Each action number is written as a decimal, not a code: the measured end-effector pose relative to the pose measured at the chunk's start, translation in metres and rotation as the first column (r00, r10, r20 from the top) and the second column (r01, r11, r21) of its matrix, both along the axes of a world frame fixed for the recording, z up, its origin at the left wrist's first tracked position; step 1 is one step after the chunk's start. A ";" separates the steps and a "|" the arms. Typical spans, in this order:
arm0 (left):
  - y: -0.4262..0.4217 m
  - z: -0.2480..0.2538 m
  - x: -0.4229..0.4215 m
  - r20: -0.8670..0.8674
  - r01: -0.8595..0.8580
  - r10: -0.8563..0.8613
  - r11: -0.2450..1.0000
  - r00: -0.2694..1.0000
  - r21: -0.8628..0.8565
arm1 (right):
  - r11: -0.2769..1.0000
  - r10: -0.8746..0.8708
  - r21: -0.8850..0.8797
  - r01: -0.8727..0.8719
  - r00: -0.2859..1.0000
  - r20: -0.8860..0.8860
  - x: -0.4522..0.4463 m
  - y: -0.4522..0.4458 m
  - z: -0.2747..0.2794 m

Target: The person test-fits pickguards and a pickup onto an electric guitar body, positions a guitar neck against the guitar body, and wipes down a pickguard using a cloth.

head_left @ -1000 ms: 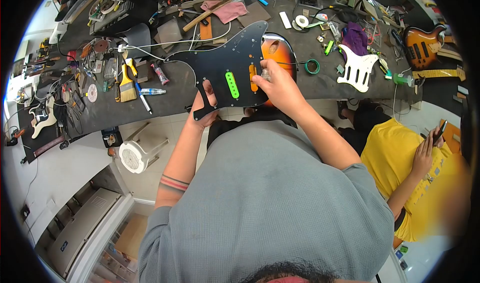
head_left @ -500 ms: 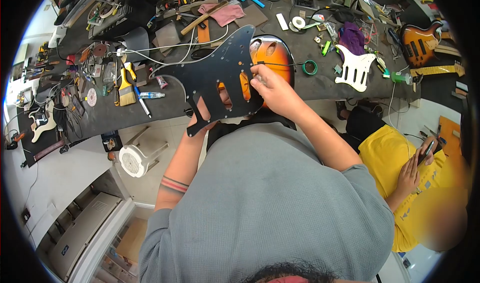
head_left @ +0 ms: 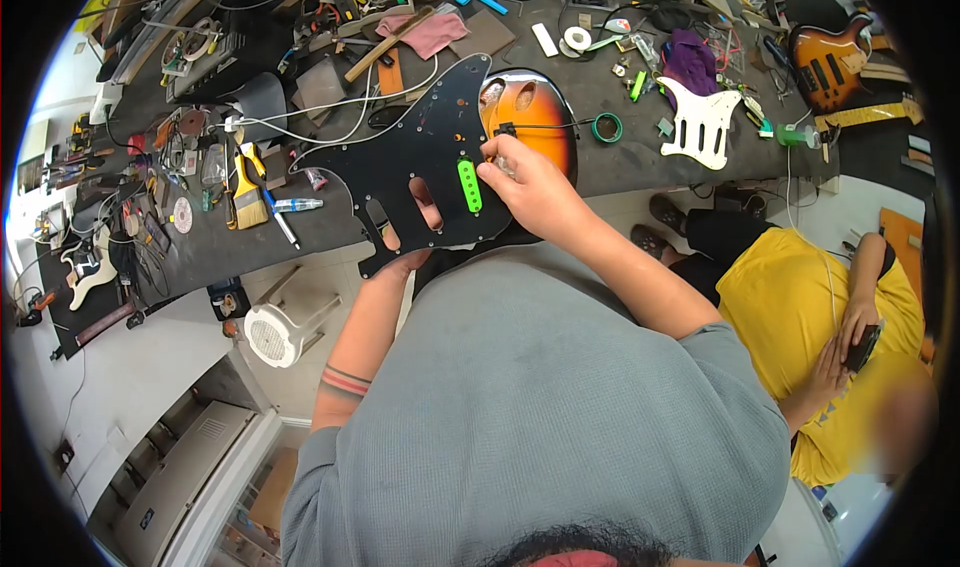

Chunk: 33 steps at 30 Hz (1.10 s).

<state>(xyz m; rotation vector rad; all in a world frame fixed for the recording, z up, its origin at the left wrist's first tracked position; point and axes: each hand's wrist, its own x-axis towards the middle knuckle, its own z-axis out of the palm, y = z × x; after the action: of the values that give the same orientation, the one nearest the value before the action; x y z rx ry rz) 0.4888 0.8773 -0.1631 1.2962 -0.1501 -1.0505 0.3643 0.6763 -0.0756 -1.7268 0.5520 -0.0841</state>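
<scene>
A black pickguard (head_left: 395, 182) is held up above the bench's front edge, with a green pickup cover (head_left: 469, 186) in its right slot. My left hand (head_left: 405, 263) supports it from beneath; most of its fingers are hidden, and skin shows through the other slots. Beside the green cover, my right hand (head_left: 520, 179) has thumb and fingertips pinched together around something small and shiny that I cannot make out. Behind the pickguard lies a sunburst guitar body (head_left: 545, 117), partly covered, with a black cable running right from it.
The dark bench (head_left: 610, 172) holds a green tape ring (head_left: 607, 128), a white pickguard (head_left: 699, 125), a brush (head_left: 249, 203) and another sunburst guitar (head_left: 830, 72). A person in yellow (head_left: 785, 297) is at the right. A white stool (head_left: 273, 336) stands below left.
The green cover was in the middle slot, then out of sight, and now shows in the right slot. The black pickguard and both hands have shifted left. The person in yellow moved their hands.
</scene>
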 end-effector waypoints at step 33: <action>-0.004 0.013 -0.004 0.053 0.071 -0.065 0.991 0.996 -0.118 | 0.998 0.045 -0.047 -0.044 0.998 0.034 -0.010 -0.007 -0.007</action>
<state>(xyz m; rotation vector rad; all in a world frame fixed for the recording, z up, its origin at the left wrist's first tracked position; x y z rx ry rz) 0.4849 0.8734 -0.1498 1.2159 -0.2917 -1.0521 0.3543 0.6693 -0.0824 -1.7783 0.4889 -0.0956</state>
